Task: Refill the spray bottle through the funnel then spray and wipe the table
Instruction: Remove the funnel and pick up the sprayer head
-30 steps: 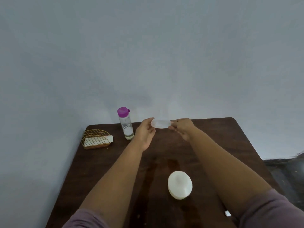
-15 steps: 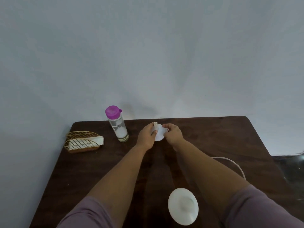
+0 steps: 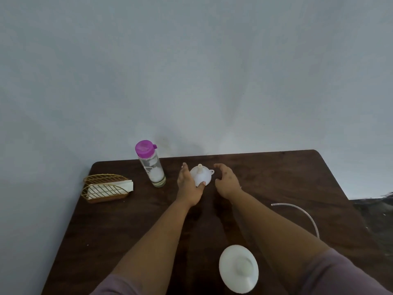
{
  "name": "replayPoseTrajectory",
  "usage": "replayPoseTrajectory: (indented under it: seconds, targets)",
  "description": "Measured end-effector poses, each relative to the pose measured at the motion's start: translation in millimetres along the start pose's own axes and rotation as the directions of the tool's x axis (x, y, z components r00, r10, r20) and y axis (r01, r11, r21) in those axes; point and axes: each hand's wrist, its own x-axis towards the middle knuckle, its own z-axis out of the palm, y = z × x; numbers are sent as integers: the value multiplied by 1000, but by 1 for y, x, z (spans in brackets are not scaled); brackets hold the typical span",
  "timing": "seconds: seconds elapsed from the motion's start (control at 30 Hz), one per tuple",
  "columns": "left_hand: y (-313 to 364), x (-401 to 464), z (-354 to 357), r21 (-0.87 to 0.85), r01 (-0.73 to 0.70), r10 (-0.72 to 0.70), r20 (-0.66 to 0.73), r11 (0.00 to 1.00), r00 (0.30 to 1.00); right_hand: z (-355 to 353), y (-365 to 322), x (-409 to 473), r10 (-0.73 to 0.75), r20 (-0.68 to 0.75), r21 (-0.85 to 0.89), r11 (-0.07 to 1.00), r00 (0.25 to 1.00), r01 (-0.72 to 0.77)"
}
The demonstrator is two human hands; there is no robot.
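A small white funnel (image 3: 201, 177) stands upside down on the dark wooden table (image 3: 127, 231), spout pointing up, near the far edge. My left hand (image 3: 188, 187) lies along its left side with straight fingers, the thumb touching its rim. My right hand (image 3: 226, 184) hovers just right of the funnel, fingers relaxed, holding nothing. A white round bottle (image 3: 238, 269) seen from above stands at the near edge between my forearms. A clear bottle with a purple cap (image 3: 152, 167) stands left of the funnel.
A gold wire holder with white napkins (image 3: 106, 188) sits at the far left of the table. A thin clear curved tube (image 3: 302, 213) lies on the right side. A grey wall rises directly behind the table's far edge.
Both hands held the funnel above the table, turned it over and set it down spout up. My right hand has let go and drawn off to the right.
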Motion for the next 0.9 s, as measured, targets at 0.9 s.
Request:
replayPoseTrajectory:
  seconds: [0.9]
  targets:
    - [78, -294, 62, 1, -527, 500, -320, 850, 805, -118, 181, -304, 263, -124, -413, 863, 957, -291]
